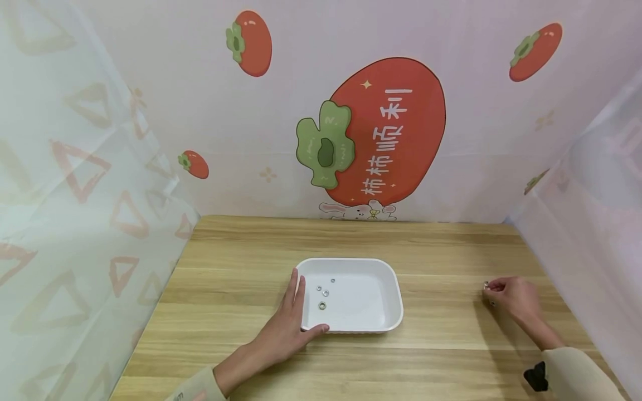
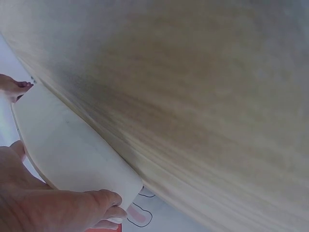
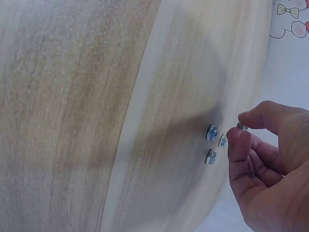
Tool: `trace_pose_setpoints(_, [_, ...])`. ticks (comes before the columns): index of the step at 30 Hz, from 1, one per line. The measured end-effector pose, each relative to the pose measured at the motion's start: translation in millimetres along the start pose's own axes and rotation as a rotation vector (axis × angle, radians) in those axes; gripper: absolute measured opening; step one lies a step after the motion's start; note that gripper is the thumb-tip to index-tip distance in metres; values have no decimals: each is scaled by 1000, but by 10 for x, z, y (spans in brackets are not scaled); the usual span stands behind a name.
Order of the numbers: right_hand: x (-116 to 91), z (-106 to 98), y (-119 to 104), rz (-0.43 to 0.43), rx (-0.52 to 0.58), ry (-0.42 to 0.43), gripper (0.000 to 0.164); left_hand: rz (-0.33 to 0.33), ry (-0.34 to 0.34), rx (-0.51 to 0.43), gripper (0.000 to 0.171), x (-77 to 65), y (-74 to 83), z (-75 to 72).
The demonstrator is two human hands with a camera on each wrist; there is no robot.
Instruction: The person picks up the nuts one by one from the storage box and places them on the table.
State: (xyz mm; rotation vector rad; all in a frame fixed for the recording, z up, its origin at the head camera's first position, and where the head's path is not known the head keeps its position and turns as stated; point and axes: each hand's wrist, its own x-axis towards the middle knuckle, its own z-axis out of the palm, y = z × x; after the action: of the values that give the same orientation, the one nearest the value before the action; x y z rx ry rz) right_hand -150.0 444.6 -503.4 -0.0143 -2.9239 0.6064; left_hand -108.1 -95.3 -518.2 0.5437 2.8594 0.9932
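A white rectangular tray (image 1: 361, 328) stands on the table, with several small metal nuts (image 1: 322, 306) lying in its left part. My left hand (image 1: 286, 328) rests on the tray's near left corner, fingers stretched along the left rim and thumb on the near rim. The left wrist view shows the same hand against the tray's side (image 2: 72, 140). Out to the right, my right hand (image 1: 516, 298) pinches a small silver nut (image 3: 242, 127) between thumb and fingertips. Just beside those fingertips, 3 silver nuts (image 3: 211, 132) sit on the table, close together.
The wooden table (image 1: 441, 367) reaches back to a light cloth wall (image 1: 281, 122) printed with persimmons. Similar cloth sheets close in the left and right sides. A black object (image 1: 536, 376) is by the right sleeve (image 1: 577, 373).
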Motion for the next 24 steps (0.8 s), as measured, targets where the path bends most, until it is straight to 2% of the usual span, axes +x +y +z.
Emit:
trace_pose_setpoints(11, [38,19,25,35,-40,-54,14,-16,-24,2,117,0,-1,-9])
trace_pose_setpoints(24, [70,33,41,11,-77,-59,14,-11,-17,-5,118,11,-2,-9])
